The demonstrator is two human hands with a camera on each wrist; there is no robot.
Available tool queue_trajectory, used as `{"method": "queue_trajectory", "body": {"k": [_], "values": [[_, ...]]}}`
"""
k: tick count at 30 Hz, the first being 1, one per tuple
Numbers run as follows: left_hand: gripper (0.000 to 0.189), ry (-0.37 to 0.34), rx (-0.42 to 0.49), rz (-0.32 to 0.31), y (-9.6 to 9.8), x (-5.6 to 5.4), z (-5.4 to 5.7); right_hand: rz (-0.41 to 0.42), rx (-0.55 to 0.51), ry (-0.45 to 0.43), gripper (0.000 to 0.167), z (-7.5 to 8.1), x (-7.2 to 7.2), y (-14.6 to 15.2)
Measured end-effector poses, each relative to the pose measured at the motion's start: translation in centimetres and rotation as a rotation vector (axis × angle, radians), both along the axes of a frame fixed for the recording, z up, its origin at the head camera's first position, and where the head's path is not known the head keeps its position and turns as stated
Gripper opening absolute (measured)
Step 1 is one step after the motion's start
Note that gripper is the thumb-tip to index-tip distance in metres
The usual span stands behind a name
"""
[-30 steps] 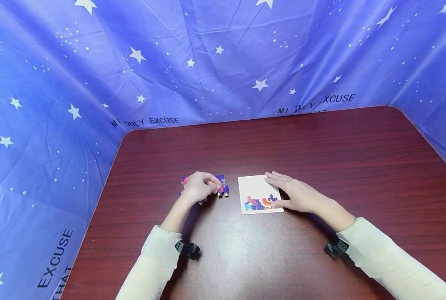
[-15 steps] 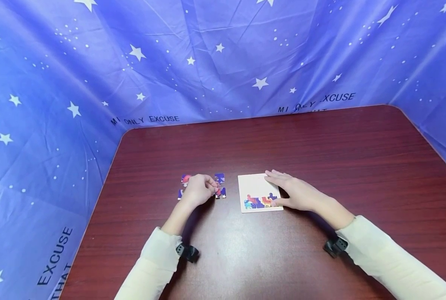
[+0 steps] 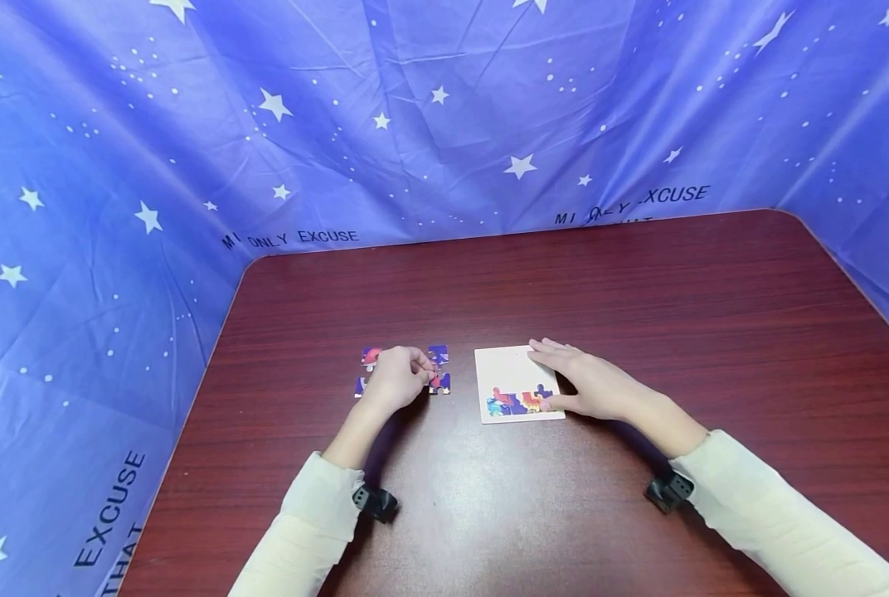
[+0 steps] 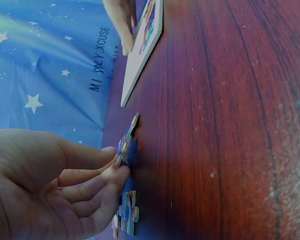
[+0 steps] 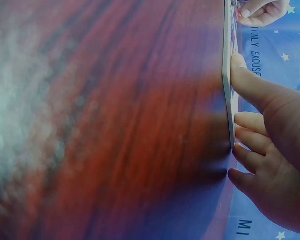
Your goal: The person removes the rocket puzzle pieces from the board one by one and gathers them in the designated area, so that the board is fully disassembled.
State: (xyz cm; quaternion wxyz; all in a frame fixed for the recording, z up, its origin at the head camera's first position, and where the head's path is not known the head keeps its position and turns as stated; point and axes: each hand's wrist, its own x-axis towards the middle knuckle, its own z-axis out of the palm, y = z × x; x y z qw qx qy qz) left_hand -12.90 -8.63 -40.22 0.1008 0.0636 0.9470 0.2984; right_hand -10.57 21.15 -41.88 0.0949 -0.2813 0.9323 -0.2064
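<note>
My left hand (image 3: pixel 395 377) pinches a purple-and-red jigsaw piece (image 3: pixel 440 383) between thumb and fingers, left of the puzzle board. In the left wrist view this piece (image 4: pixel 126 142) is tilted, one end raised off the table. The pale square puzzle board (image 3: pixel 502 369) lies flat, with several colourful pieces (image 3: pixel 515 404) joined along its near side. Across the board's right edge rests my right hand (image 3: pixel 597 385), its fingers extended and its thumb near the fitted pieces. The right wrist view shows the thumb (image 5: pixel 250 82) on the board, with fingers along its edge.
Loose jigsaw pieces lie around my left hand: a purple one (image 3: pixel 438 351), a red-and-purple one (image 3: pixel 371 356) and another (image 3: pixel 359 386) partly covered by the hand. The dark red wooden table (image 3: pixel 444 298) ends at a blue star-patterned curtain (image 3: pixel 444 124).
The pinched piece has shifted slightly left and turned a little since the first frame, uncovering more of the loose pieces. My right hand stays on the board.
</note>
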Motion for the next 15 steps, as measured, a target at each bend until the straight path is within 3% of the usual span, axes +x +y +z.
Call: {"method": "queue_trajectory", "body": {"k": [15], "values": [[0.006, -0.003, 0.0, 0.014, -0.2, 0.08, -0.11, 0.009, 0.002, 0.018, 0.076, -0.16, -0.05, 0.05]]}}
